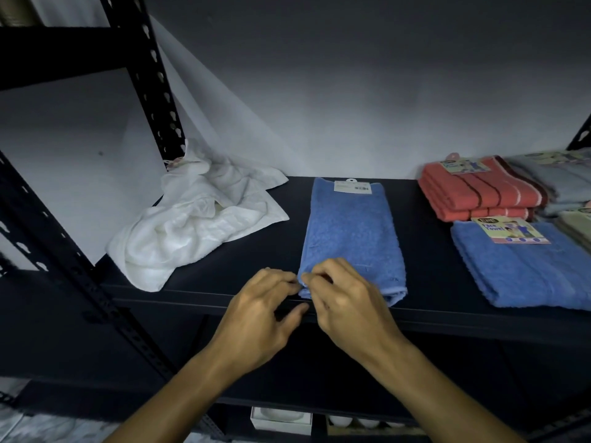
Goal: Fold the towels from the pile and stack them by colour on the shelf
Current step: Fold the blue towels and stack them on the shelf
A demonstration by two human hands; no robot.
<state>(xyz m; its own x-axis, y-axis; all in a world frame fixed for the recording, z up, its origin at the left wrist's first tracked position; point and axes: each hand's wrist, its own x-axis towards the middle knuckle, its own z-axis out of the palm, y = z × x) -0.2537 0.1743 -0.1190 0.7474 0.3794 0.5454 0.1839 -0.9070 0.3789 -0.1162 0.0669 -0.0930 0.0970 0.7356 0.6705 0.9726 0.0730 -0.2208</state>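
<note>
You're mid-fold on the blue towel (pixel 350 238) lying lengthwise at the shelf (pixel 425 282) middle — your left hand (pixel 262 314) and right hand (pixel 343 302) both pinch its near left corner, so next carry that end to the far edge.

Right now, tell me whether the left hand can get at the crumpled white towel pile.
Probably yes. The left hand is at the folded blue towel's near corner, and only bare dark shelf lies between it and the crumpled white towel pile.
</note>
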